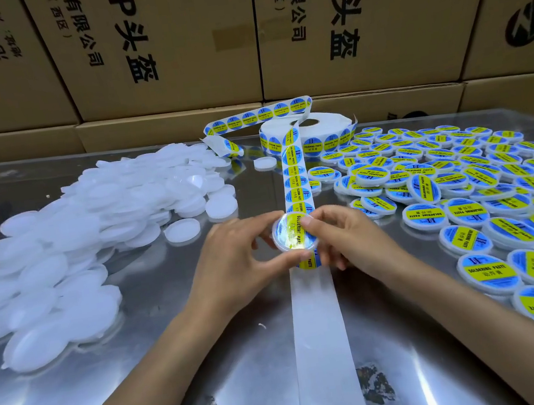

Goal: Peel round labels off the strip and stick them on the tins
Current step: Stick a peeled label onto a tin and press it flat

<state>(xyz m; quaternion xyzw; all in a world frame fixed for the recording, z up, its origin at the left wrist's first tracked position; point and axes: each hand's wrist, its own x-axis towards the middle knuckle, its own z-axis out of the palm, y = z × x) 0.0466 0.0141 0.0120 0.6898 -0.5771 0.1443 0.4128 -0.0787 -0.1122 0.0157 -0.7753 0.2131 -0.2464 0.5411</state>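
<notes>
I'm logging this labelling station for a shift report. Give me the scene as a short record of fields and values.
left hand: holds the tin being labelled by its rim
right hand: presses a finger on the label atop that tin
tin being labelled: over the strip, blue-yellow label on top
label strip: runs from the roll toward the person
bare backing: no labels, nearest the person
label roll: far side of table
unlabelled tins: white heap, left
labelled tins: spread, right
cardboard boxes: stacked behind
</notes>
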